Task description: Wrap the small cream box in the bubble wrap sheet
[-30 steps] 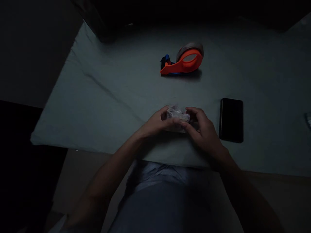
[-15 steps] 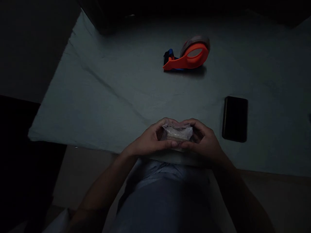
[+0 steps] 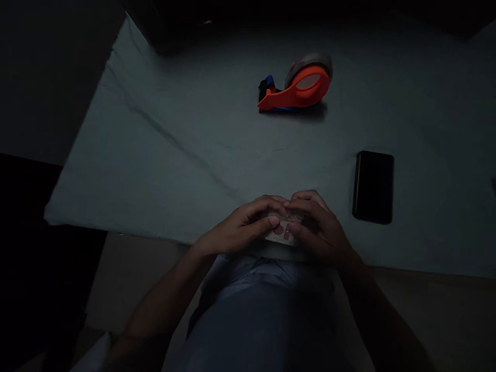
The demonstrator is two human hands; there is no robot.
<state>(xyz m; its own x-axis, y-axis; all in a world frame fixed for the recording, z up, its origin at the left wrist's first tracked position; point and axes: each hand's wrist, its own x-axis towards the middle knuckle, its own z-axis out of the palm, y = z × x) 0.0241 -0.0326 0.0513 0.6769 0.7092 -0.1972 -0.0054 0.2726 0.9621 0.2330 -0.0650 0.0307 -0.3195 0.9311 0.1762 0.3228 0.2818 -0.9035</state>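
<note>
A small packet in clear, crinkly plastic (image 3: 279, 238) is held between both hands near the table's front edge. Pale material with reddish marks shows on the side toward me. My left hand (image 3: 244, 227) grips its left part, the thumb pressed on the near face and the fingers curled over the top. On the other side my right hand (image 3: 323, 230) wraps round the right part, its thumb also on the near face. The fingers cover most of the packet, and dim light hides what is inside.
An orange and blue tape dispenser (image 3: 310, 93) with a roll of tape stands farther back on the pale cloth-covered table (image 3: 163, 170). To the right of my hands lies a black rectangular object (image 3: 374, 187), perhaps a phone or power bank. Dark furniture borders the back.
The packet has tilted, so its marked side now shows instead of the open-looking plastic end. My fingers have folded over the top and moved closer together.
</note>
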